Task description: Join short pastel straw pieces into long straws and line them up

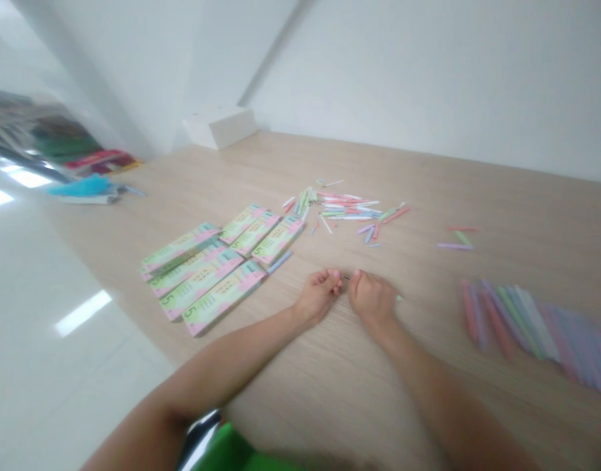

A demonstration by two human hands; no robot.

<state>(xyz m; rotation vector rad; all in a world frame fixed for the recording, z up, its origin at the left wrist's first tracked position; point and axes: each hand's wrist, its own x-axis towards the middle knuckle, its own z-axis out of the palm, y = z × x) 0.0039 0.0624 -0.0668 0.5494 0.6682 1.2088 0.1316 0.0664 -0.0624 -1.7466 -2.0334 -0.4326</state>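
My left hand [319, 294] and my right hand [372, 297] rest close together on the wooden table [330, 366], fingers pinched. A thin dark piece shows between their fingertips, and a pale green stick tip pokes out beside the right hand. What exactly they hold is too small and blurred to name. Just beyond them lies a loose pile of small coloured sticks [347, 208]. To the left lie several green-and-pink printed cards [212, 268] marked with a 5.
A row of long pastel sticks [531, 324] lies at the right. A few stray sticks [455, 239] lie further back. A white box [220, 125] sits against the wall. Coloured items [87, 171] lie on the shiny floor at left.
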